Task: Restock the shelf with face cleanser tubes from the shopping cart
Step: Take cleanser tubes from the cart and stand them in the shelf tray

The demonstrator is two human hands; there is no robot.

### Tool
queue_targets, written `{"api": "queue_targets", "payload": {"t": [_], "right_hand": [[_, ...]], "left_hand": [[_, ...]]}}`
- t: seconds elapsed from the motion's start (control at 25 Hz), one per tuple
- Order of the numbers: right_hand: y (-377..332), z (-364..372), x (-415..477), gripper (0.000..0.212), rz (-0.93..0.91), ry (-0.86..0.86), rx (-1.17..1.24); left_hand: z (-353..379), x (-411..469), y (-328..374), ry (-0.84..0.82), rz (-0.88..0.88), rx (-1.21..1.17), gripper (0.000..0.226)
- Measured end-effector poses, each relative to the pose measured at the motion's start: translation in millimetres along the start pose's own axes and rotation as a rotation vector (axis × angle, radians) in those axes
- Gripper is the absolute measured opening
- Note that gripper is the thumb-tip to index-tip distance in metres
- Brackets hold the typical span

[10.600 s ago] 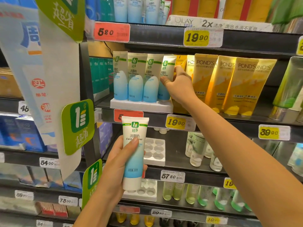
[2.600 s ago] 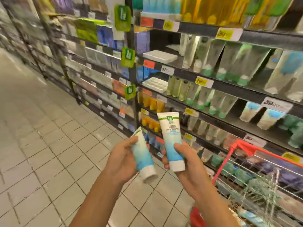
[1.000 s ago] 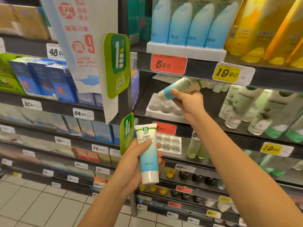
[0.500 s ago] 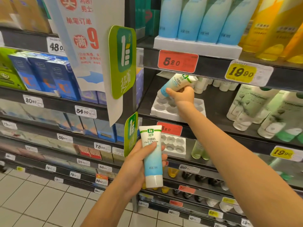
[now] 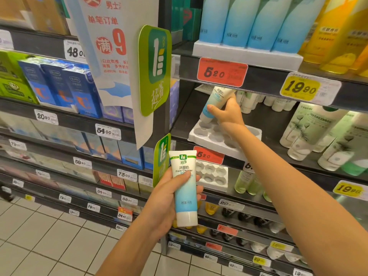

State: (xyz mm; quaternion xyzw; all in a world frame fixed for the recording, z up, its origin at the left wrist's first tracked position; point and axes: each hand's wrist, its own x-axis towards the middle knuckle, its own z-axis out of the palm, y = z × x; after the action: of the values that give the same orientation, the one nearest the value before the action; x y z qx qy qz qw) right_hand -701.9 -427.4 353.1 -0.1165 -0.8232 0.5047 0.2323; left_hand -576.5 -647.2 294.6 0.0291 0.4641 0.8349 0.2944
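Observation:
My right hand (image 5: 227, 112) grips a white-and-blue face cleanser tube (image 5: 216, 100) on the middle shelf. The tube is tilted, and its white cap points down at the back-left holes of an empty white tray (image 5: 253, 134). Its top end is hidden behind the shelf edge above. My left hand (image 5: 169, 198) holds a second cleanser tube (image 5: 185, 188) upright, cap down, in front of the shelf post. Several of the same tubes (image 5: 258, 22) stand in a filled white tray (image 5: 245, 55) on the shelf above.
A second empty white tray (image 5: 213, 176) sits on the shelf below. Pale green bottles (image 5: 310, 132) stand right of the middle tray, yellow tubes (image 5: 338, 32) right of the filled one. Green hanging signs (image 5: 155, 68) jut from the post. Blue boxes (image 5: 65, 86) fill the left shelves.
My right hand has swung its tube from nearly lying flat toward upright and lowered the cap toward the middle tray's back holes. The left hand has kept its tube still.

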Motion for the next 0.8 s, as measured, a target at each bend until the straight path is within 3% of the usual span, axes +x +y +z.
{"api": "queue_targets", "payload": {"t": [0.4, 0.8], "right_hand": [[12.7, -17.4, -19.6, 0.039, 0.047, 0.017, 0.253], [8.4, -10.2, -20.9, 0.044, -0.026, -0.028, 0.048]], "left_hand": [[13.7, 4.3, -2.9, -0.005, 0.031, 0.002, 0.046], [21.4, 2.4, -3.7, 0.006, 0.036, -0.018, 0.047]]}}
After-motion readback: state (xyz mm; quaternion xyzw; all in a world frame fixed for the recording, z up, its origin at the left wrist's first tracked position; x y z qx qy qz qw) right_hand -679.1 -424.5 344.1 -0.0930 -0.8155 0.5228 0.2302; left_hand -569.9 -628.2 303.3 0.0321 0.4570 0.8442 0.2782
